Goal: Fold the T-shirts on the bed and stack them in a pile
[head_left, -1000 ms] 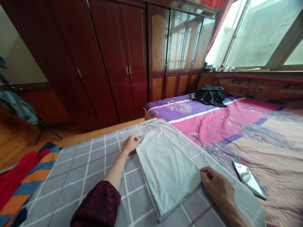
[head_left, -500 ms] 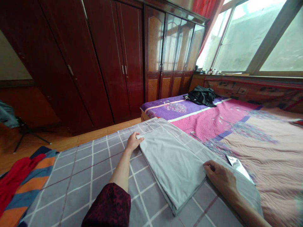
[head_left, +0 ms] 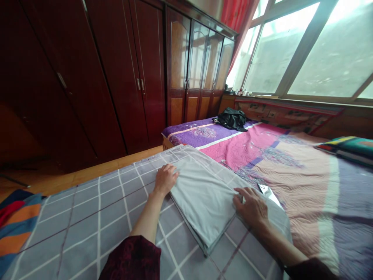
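Note:
A folded light grey garment (head_left: 204, 202) lies flat on a grey checked cover (head_left: 116, 217), its near corner pointing toward me. My left hand (head_left: 166, 179) rests at the garment's left edge, fingers loosely bent and thumb over the fabric. On the opposite edge is my right hand (head_left: 251, 208), its fingers spread and fingertips touching the cloth. Neither hand is visibly clenched on the fabric. The palms and the undersides of the fingers are hidden.
A phone (head_left: 269, 194) lies just beyond my right hand. Behind is a bed with a purple and pink quilt (head_left: 247, 146) and a black garment (head_left: 231, 118). Striped orange and blue cloth (head_left: 20, 225) sits at the left. Dark red wardrobes (head_left: 116, 77) line the wall.
My view has turned to the right. Both hands have loosened from a pinch on the garment's edges, and their fingers now lie over it. The garment keeps its folded shape.

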`<state>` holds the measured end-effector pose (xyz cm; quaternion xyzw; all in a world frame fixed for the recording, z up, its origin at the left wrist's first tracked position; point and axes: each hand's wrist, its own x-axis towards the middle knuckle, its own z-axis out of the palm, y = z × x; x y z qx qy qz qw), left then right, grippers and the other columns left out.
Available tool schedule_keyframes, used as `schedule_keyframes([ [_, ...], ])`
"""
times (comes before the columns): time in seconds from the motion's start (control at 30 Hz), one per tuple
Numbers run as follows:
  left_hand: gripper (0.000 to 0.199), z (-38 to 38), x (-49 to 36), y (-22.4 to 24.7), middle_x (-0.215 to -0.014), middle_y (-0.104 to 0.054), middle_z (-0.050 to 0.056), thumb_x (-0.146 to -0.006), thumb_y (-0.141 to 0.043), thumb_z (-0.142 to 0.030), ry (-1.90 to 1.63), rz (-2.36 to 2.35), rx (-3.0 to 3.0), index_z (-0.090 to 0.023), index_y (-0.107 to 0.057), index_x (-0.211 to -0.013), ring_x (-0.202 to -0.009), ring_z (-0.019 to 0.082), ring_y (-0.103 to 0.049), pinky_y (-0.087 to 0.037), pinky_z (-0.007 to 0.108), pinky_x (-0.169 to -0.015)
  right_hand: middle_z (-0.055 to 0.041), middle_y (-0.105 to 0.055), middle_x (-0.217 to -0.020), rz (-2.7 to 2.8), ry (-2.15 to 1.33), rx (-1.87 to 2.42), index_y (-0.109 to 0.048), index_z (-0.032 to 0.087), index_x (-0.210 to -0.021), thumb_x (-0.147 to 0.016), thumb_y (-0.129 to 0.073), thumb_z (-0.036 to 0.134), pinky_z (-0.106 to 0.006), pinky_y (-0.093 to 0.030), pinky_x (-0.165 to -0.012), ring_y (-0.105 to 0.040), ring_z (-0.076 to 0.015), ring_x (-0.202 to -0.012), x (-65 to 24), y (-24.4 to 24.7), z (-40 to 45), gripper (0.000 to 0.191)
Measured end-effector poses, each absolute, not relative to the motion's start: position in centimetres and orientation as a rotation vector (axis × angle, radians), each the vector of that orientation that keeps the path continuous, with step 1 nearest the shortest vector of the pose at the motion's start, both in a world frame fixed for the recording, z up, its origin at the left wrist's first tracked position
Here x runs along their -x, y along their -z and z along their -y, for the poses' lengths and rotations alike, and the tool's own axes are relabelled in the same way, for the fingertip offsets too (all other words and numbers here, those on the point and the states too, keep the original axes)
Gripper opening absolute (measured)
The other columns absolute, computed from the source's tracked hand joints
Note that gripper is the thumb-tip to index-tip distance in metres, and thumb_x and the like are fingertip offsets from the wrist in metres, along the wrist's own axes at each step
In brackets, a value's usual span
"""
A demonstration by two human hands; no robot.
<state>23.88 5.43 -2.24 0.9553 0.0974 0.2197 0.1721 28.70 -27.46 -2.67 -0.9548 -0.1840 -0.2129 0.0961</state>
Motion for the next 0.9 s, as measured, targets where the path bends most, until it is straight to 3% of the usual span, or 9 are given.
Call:
schedule_keyframes([
  [0.1, 0.036, -4.0, -24.0, 2.8, -0.132, -0.055, 0.006, -0.086, -0.054, -0.043, -0.548, -0.109, -2.749, -0.024, -0.06, -0.116, -0.125, 0.022, -0.045, -0.028, 0.036, -0.109, -0.0135, -0.055, -0.128, 0.849, 0.715, 2.762, -0.059, 0.014, -0.12, -0.085, -0.045, 0.036, -0.042, -0.036, -0.098, -0.045, -0.0297, -0.121, -28.5, 1.7, 24.8, 0.043],
  [0.23, 0.058, -3.5, -24.0, 3.4, -0.144, -0.041, 0.01, -0.087, -0.045, -0.055, -0.314, -0.054, -2.803, -0.021, -0.047, -0.134, -0.136, 0.027, -0.031, -0.016, 0.046, -0.113, -0.0174, -0.029, -0.149, 1.139, 0.375, 2.751, -0.041, 0.01, -0.139, -0.087, -0.046, 0.05, -0.047, -0.027, -0.107, -0.023, -0.0321, -0.137, -28.1, 1.0, 20.0, 0.065],
  [0.37, 0.064, -3.7, -24.0, 3.4, -0.149, -0.033, 0.008, -0.086, -0.044, -0.058, -0.264, -0.065, -2.788, -0.023, -0.039, -0.139, -0.14, 0.026, -0.023, -0.011, 0.046, -0.114, -0.0181, -0.025, -0.15, 1.278, 0.017, 2.74, -0.035, 0.013, -0.143, -0.087, -0.038, 0.063, -0.05, -0.022, -0.11, -0.02, -0.0331, -0.138, -27.2, 2.1, 18.5, 0.075],
  [0.57, 0.077, -3.5, -24.2, 3.5, -0.15, -0.031, 0.013, -0.082, -0.042, -0.066, -0.152, -0.076, -2.78, -0.018, -0.036, -0.142, -0.14, 0.03, -0.019, -0.008, 0.05, -0.113, -0.0191, -0.02, -0.151, 1.259, -0.067, 2.763, -0.034, 0.013, -0.144, -0.085, -0.036, 0.069, -0.051, -0.02, -0.11, -0.015, -0.0358, -0.139, -26.3, 2.6, 21.0, 0.081],
  [0.7, 0.078, -3.5, -24.2, 3.6, -0.151, -0.027, 0.012, -0.082, -0.04, -0.066, -0.161, -0.111, -2.783, -0.018, -0.032, -0.143, -0.141, 0.029, -0.015, -0.007, 0.049, -0.113, -0.0203, -0.02, -0.151, 1.276, -0.054, 2.767, -0.032, 0.011, -0.144, -0.087, -0.037, 0.066, -0.048, -0.022, -0.11, -0.019, -0.0348, -0.138, -28.3, 1.9, 19.5, 0.079],
  [0.9, 0.08, -3.6, -24.4, 4.0, -0.153, -0.023, 0.011, -0.081, -0.037, -0.069, -0.143, -0.133, -2.775, -0.021, -0.03, -0.144, -0.142, 0.028, -0.013, -0.003, 0.049, -0.114, -0.0135, -0.02, -0.153, 1.282, 0.058, 2.777, -0.03, 0.016, -0.145, -0.093, -0.033, 0.055, -0.049, -0.02, -0.11, -0.019, -0.0303, -0.139, -34.4, 1.9, 13.0, 0.065],
])
